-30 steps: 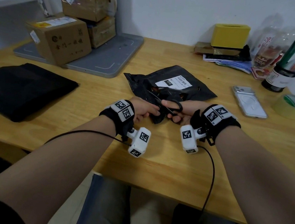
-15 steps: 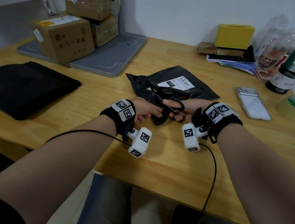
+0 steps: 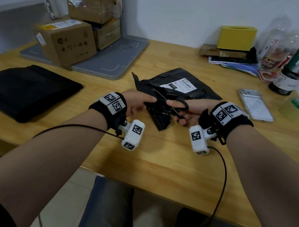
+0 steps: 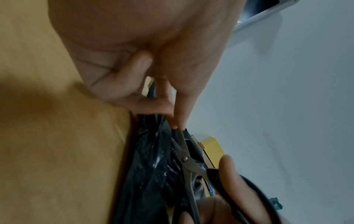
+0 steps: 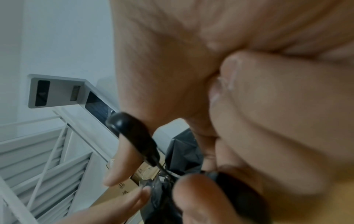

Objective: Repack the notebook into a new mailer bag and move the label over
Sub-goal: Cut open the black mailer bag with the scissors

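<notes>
A black mailer bag lies near the middle of the wooden table, its plastic glossy and crumpled, the near end bunched. A white printed label sits flat on its top face. The left hand pinches the bunched plastic between thumb and fingertips. The right hand grasps black-handled scissors, fingers through the loops; the thin metal blades point left across the bag, tips at the pinch. Both forearms reach forward over the table edge.
</notes>
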Demonstrator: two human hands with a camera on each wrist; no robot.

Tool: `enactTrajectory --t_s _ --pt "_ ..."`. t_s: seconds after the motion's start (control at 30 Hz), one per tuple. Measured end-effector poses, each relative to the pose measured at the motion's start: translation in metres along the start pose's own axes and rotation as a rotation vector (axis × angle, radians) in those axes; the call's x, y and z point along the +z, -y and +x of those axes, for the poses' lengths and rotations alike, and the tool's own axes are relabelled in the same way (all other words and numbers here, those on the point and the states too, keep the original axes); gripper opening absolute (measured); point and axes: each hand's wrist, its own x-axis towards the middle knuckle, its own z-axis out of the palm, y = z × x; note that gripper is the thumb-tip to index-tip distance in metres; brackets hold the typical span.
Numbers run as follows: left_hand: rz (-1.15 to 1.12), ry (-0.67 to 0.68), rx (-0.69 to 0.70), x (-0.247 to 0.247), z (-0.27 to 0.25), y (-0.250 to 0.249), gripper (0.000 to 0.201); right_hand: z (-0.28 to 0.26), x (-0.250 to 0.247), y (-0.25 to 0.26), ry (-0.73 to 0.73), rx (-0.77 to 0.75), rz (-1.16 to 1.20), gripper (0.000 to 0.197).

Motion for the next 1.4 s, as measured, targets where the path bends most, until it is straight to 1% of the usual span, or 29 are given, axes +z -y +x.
enactTrajectory --t_s 0.07,0.13,0.2,0.3,0.37,0.5,0.6,0.73,0.8,0.93,1.07,1.23,1.33,1.4 --pt "-0.022 -0.099 0.053 0.005 0.003 -0.006 0.026 -0.005 0.0 0.001 0.01 0.005 0.014 0.041" --pt "-0.049 -0.149 0.115 0.011 0.006 -0.005 0.021 -0.01 -0.001 0.002 0.007 0.006 -0.023 0.043" --pt "-0.08 -0.179 0.135 0.014 0.011 0.001 0.021 -0.013 -0.002 0.003 0.01 0.008 -0.081 0.045" --pt "-0.094 -0.152 0.076 0.013 0.018 0.013 0.02 -0.013 -0.002 0.005 0.054 0.011 -0.111 0.047" --pt "-0.119 -0.133 0.053 0.011 0.022 0.016 0.014 -0.004 -0.002 0.007 0.052 0.02 -0.102 0.045" --pt "-0.137 -0.092 0.033 0.006 0.027 0.015 0.016 0.011 0.0 0.011 0.041 0.026 -0.085 0.042" --pt "-0.113 -0.066 0.014 0.005 0.032 0.015 0.016 0.01 0.006 0.014 0.045 0.02 -0.165 0.046" --pt "-0.081 -0.034 -0.012 0.005 0.035 0.013 0.008 0.017 0.003 0.01 0.023 -0.003 -0.303 0.047" --pt "-0.069 -0.016 -0.028 0.005 0.038 0.012 0.009 0.019 -0.001 0.008 0.005 0.004 -0.328 0.047" --pt "-0.048 0.02 -0.051 0.004 0.042 0.012 0.011 0.013 0.001 0.009 0.043 -0.013 -0.299 0.044" --pt "-0.066 0.008 -0.048 0.006 0.039 0.012 0.012 0.009 0.006 0.012 0.052 -0.019 -0.249 0.046" --pt "-0.089 -0.039 -0.008 0.009 0.034 0.012 0.012 0.013 0.01 0.013 0.029 -0.042 -0.3 0.046" --pt "-0.11 -0.073 0.012 0.01 0.032 0.017 0.012 0.016 0.006 0.009 -0.013 -0.046 -0.331 0.045" --pt "-0.119 -0.068 0.025 0.01 0.031 0.017 0.013 0.015 0.003 0.008 -0.025 -0.035 -0.344 0.046"
